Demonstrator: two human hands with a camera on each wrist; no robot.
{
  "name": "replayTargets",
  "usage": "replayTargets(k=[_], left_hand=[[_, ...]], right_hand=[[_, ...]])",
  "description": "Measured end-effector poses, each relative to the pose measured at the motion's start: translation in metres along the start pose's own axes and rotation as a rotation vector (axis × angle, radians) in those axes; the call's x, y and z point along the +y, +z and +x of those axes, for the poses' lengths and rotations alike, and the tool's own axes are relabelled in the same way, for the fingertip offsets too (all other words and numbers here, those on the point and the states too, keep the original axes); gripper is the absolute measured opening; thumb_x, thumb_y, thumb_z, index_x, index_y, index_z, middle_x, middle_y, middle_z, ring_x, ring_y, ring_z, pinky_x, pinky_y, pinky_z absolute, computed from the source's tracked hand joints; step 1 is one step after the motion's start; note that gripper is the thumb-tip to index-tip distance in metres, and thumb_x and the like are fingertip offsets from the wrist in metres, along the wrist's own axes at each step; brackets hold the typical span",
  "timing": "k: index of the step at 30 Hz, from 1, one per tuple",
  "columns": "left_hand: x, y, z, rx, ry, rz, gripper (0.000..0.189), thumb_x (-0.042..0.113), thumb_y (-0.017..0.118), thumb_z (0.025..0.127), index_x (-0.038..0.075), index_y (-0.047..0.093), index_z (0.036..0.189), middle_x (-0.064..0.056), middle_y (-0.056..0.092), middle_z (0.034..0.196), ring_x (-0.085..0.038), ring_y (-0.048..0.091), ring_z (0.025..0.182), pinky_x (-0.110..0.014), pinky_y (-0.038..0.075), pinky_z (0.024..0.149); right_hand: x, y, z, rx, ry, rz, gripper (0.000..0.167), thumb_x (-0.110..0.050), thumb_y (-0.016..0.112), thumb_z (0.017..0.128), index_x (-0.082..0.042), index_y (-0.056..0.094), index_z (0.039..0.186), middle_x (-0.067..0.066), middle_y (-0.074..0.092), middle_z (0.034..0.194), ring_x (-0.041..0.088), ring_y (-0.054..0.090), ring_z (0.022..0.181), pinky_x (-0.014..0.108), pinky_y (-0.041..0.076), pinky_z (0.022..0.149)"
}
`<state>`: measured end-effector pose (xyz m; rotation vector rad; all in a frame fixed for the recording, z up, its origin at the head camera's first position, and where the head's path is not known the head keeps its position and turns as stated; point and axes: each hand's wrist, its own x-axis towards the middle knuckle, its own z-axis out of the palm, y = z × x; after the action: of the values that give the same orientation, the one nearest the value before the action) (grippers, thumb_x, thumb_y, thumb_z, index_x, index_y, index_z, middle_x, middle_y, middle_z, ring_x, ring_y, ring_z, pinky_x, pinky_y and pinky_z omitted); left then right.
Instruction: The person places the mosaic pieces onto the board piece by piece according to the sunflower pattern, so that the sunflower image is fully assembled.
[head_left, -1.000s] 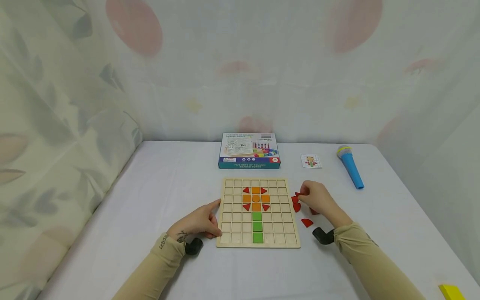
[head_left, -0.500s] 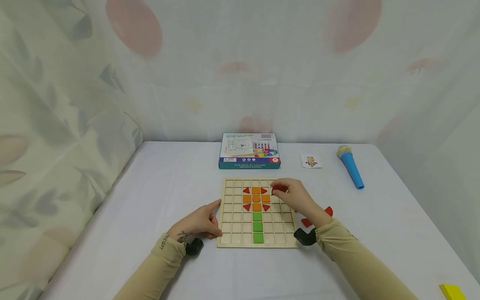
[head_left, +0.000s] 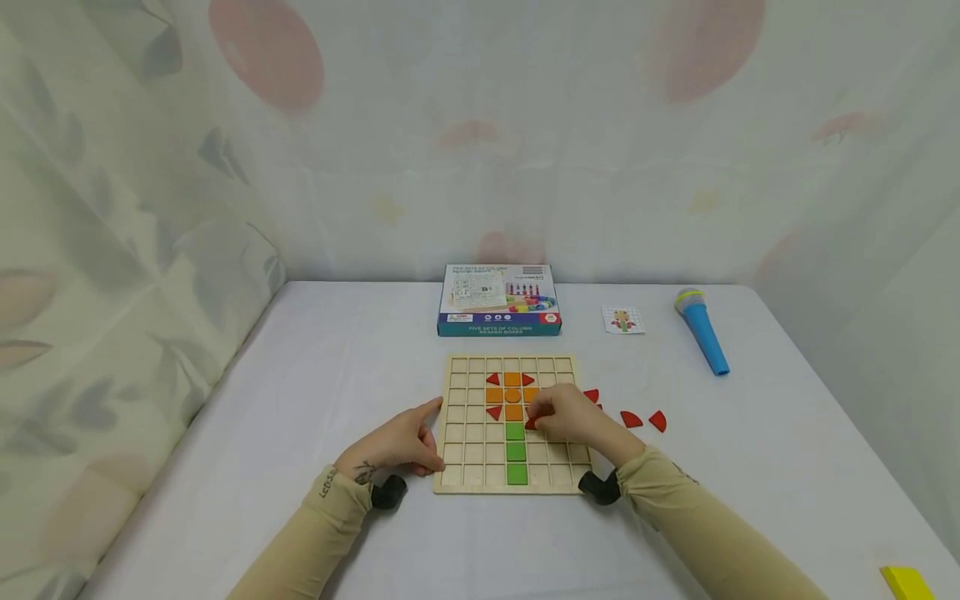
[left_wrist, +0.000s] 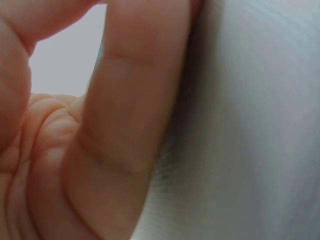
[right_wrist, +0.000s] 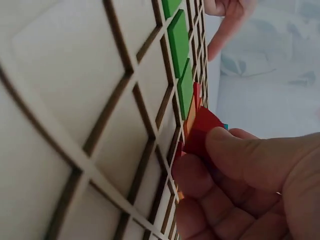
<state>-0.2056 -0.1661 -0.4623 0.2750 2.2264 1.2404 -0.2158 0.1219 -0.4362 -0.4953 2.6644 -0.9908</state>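
My right hand [head_left: 572, 415] pinches a red quarter-circle tile [right_wrist: 201, 131] between thumb and fingertips, tilted close over the wooden grid board [head_left: 457, 493]. That spot lies just right of the top green square [head_left: 514, 431]. On the board, orange squares [head_left: 494, 396] surround an orange disc [head_left: 512, 396], with red triangles [head_left: 492, 380] at the corners; my right hand mostly hides the lower right one. A column of green squares runs down below. Along the board's left edge, my left hand [head_left: 396, 442] touches it with spread index finger and thumb, its other fingers tucked under.
Several red quarter-circle tiles [head_left: 631, 419] lie right of the board. Behind it stands a flat toy box [head_left: 498, 325]. A small pattern card [head_left: 622, 320] and a blue toy microphone [head_left: 705, 337] lie at the back right. A yellow block [head_left: 906, 582] sits at the near right corner.
My right hand has picked up a red quarter-circle tile from beside the board, carried it left over the grid, then lowered it toward the green column. My left hand has stayed put.
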Motion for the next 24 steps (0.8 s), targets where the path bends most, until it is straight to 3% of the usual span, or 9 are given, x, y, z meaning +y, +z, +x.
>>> replayTargets(k=[5,13,24], left_hand=[[0.0006,-0.0006,-0.0002,0.002,-0.001,0.004,0.108,0.005,0.08,0.066,0.008,0.012,0.149,-0.005,0.059,0.065,-0.013,0.055,0.052,-0.027,0.047,0.051],[0.0015,-0.0003,-0.0003,-0.007,0.002,0.003,0.108,0.004,0.08,0.066,0.007,0.011,0.149,-0.005,0.059,0.064,-0.013,0.055,0.052,-0.027,0.047,0.051],[0.0015,0.0002,-0.0004,-0.002,0.002,0.002,0.107,0.002,0.079,0.066,0.006,0.011,0.149,-0.005,0.059,0.064,-0.012,0.055,0.05,-0.026,0.047,0.05]], right_hand=[[0.0023,0.0022,-0.0024,-0.02,-0.042,-0.071,0.009,-0.003,0.069,0.079,-0.012,0.069,0.078,-0.003,0.063,0.079,0.015,0.051,0.078,0.032,0.047,0.075],[0.0045,0.0052,-0.0032,-0.042,-0.068,-0.086,0.004,-0.006,0.07,0.079,-0.009,0.071,0.08,-0.004,0.061,0.077,0.014,0.049,0.074,0.027,0.045,0.069],[0.0033,0.0062,-0.0081,-0.008,-0.173,-0.261,0.006,-0.012,0.07,0.081,-0.012,0.074,0.085,-0.004,0.056,0.077,0.011,0.046,0.071,0.023,0.041,0.063]])
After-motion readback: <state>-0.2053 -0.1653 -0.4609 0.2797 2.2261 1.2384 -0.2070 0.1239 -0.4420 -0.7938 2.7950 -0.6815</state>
